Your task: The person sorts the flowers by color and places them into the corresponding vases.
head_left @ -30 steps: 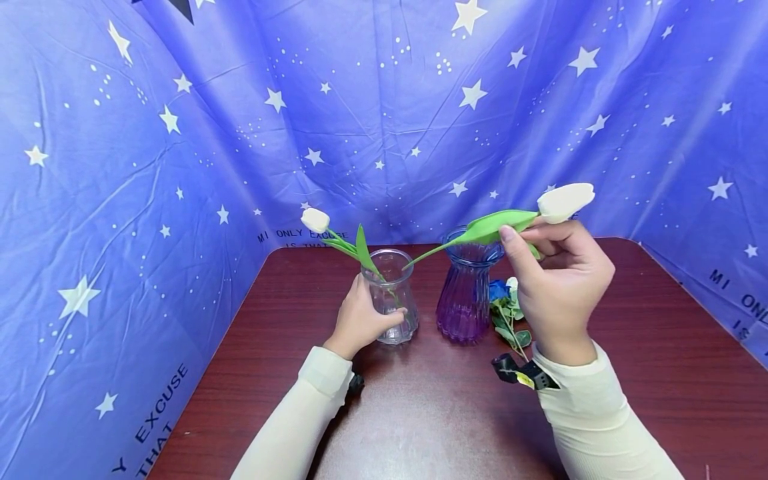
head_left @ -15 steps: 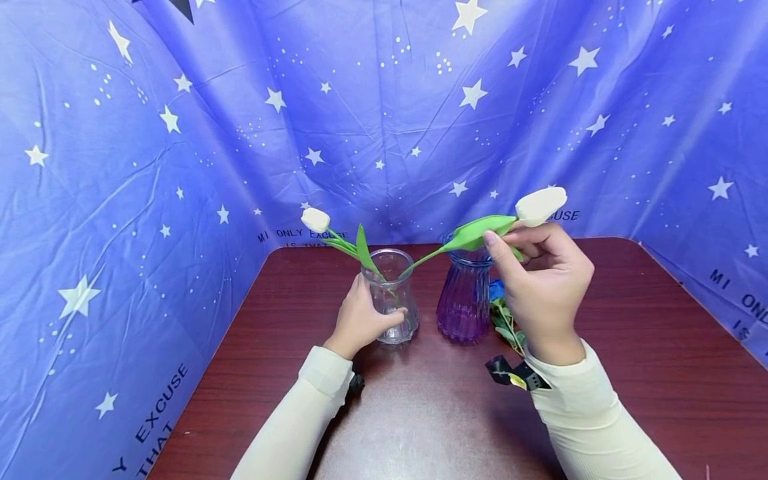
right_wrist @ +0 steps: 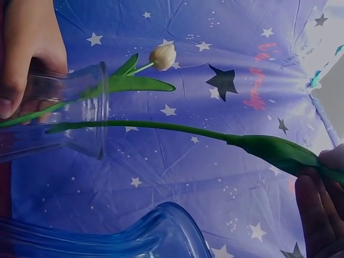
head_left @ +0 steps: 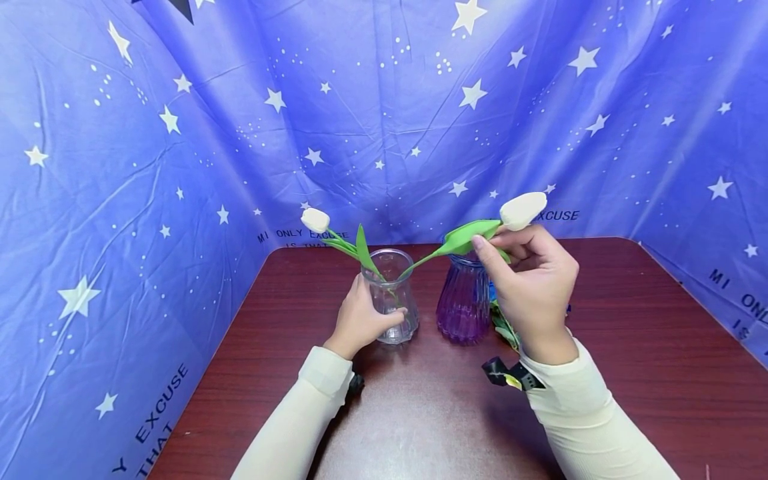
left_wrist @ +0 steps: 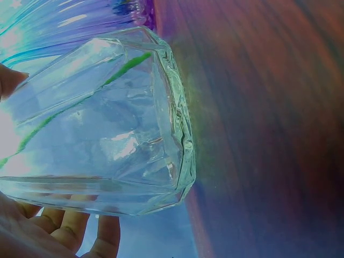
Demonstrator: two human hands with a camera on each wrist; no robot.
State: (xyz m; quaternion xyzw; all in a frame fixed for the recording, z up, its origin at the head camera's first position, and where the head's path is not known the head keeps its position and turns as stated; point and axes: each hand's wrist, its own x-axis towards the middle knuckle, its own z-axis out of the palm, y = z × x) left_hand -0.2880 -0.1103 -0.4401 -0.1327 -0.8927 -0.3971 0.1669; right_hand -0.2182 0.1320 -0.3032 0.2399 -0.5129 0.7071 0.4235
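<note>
My left hand (head_left: 363, 317) holds a clear glass vase (head_left: 396, 320) around its side, thumb across the front. In that vase leans a white tulip (head_left: 315, 220), its bloom out to the left; the left wrist view shows a green stem (left_wrist: 86, 97) slanting down inside the glass. My right hand (head_left: 537, 287) pinches a second white tulip (head_left: 524, 211) by its green leaf just below the bloom. This tulip's stem (right_wrist: 166, 127) passes over the rim into the clear vase, as the right wrist view shows.
A blue-and-purple ribbed vase (head_left: 463, 307) stands right of the clear one. Partly hidden behind my right hand, blue flowers with green leaves (head_left: 505, 327) lie on the reddish-brown table (head_left: 420, 413). A blue star-patterned cloth (head_left: 384, 100) hangs around the back and sides.
My right hand has moved left with its tulip, and the stem end has gone from near the rim into the clear vase. The left hand and its vase have stayed put.
</note>
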